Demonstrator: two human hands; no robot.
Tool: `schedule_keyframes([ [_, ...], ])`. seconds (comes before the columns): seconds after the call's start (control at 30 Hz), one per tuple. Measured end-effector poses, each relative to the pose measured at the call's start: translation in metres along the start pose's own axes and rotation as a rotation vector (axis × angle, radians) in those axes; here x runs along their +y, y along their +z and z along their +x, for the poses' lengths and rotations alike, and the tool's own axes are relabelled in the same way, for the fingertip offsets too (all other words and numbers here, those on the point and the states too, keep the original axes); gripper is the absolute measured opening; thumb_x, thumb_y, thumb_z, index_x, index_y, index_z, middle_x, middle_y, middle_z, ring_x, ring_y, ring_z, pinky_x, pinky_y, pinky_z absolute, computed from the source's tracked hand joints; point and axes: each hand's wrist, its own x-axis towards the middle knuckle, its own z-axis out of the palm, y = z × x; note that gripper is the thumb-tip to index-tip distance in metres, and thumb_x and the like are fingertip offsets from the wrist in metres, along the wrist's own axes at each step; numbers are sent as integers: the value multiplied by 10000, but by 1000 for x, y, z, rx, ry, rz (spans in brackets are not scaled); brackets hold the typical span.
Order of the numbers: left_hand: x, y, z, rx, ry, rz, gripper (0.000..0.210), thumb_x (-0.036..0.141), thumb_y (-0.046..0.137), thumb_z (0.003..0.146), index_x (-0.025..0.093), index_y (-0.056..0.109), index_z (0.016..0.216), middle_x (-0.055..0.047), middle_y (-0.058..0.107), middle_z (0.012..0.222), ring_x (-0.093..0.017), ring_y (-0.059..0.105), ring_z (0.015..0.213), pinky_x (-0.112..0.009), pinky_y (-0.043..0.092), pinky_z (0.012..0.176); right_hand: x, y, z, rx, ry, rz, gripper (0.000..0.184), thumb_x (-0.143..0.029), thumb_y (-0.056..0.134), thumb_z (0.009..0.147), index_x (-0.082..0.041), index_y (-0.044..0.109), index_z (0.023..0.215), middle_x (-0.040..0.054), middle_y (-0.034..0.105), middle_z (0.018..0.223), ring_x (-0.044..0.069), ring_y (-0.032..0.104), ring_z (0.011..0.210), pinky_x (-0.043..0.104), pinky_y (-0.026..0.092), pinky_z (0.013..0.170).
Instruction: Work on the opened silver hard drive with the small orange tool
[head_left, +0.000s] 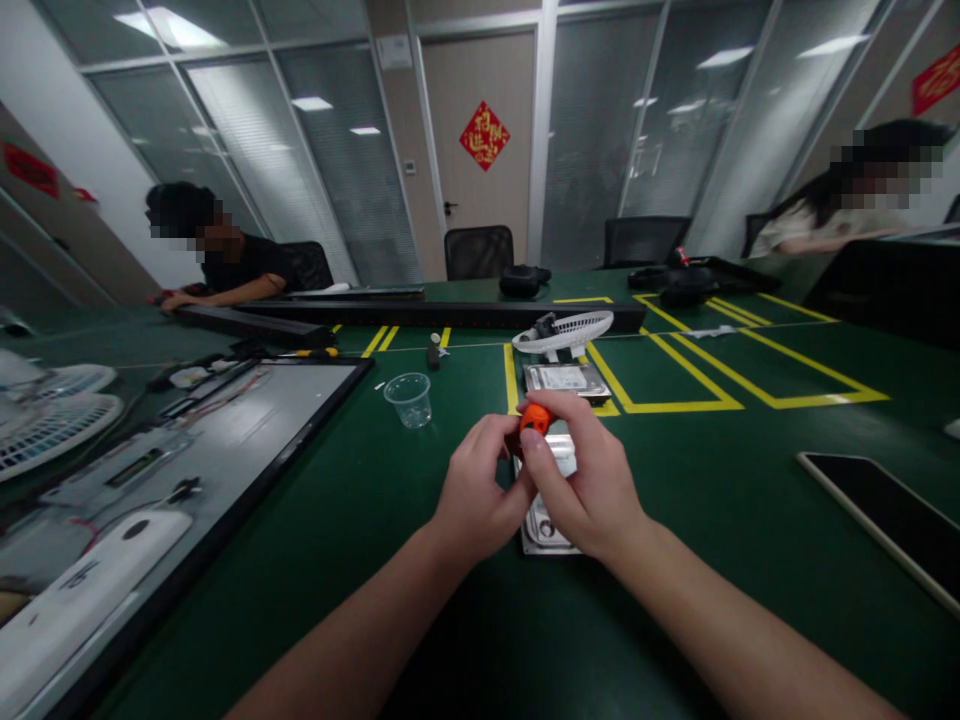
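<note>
My right hand [589, 480] is closed around an orange-and-black screwdriver [535, 418], whose handle end points toward me; the tip is hidden. Close beside it, my left hand [480, 490] is also closed, its fingertips pressed at the dark part by the handle. Under both hands a silver hard drive [547, 535] lies on the green table, partly covered by my fingers. Just beyond it sits a second hard drive [566, 378] with a white label.
A clear plastic cup [409, 402] stands left of my hands. A white fan grille [566, 332] lies behind the drives, near yellow tape [682, 408]. At left is a large panel [247, 440]; at right, a phone [885, 510]. Two people sit across the table.
</note>
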Motion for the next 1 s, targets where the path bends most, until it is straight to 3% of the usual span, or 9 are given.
schedule_keyframes([
  [0.13,-1,1,0,14,-3,18,201,171,665,896,214,577,1070,-20,647,937,-176,618,827,-293,480,742,0,1,-1,20,19,-21,257,-245,598,992,-202,556,1242,89,673,1100,211,683,1001,370,582,875],
  [0.5,2,-1,1,-31,-1,17,22,198,560,980,212,552,995,-16,602,875,-164,564,770,-294,452,708,-1,0,1,-17,-5,13,316,-224,518,1028,-227,543,1343,107,687,1209,238,672,1105,436,577,948],
  [0.7,-2,1,0,7,-11,15,263,166,666,875,211,571,1115,-34,657,975,-185,620,848,-308,486,755,-1,1,-1,15,26,-16,238,-243,583,1001,-211,548,1235,91,674,1092,220,690,998,379,588,854],
  [1.0,-2,-1,-1,-45,-24,3,36,215,571,984,210,555,1016,-20,605,895,-169,565,781,-301,450,716,0,-1,0,-17,2,-4,358,-255,553,1016,-215,522,1370,117,681,1204,241,681,1091,434,591,935],
])
